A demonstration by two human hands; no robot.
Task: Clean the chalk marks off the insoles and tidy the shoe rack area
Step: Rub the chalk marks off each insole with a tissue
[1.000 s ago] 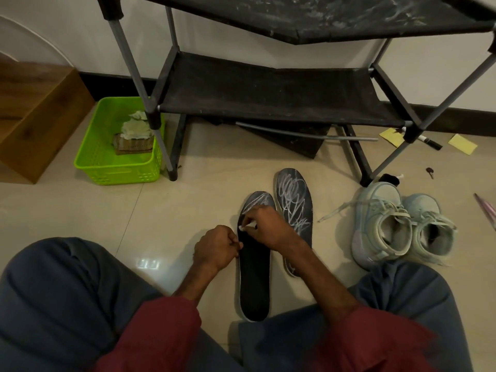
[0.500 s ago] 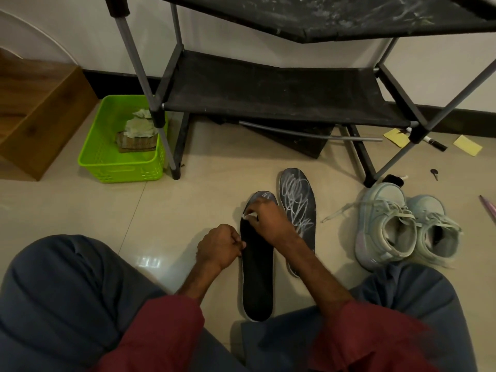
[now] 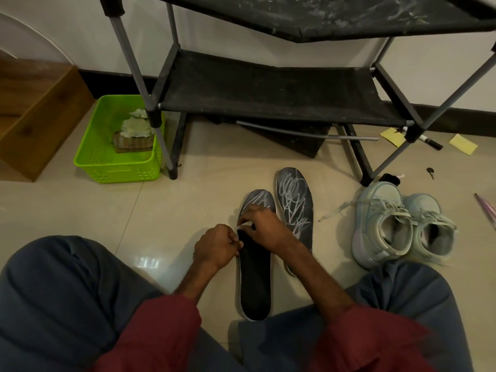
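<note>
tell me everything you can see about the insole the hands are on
The insole is a flat, black pad with a pale rim, lying on the tiled floor, heel toward the person, toe toward the shoe rack. Heel and middle look black; the toe end carries white chalk strokes. The right hand pinches a small white piece against it just below the chalk. The left hand, fingers curled, sits at its left edge. A second insole, scribbled all over, lies close on its right.
</note>
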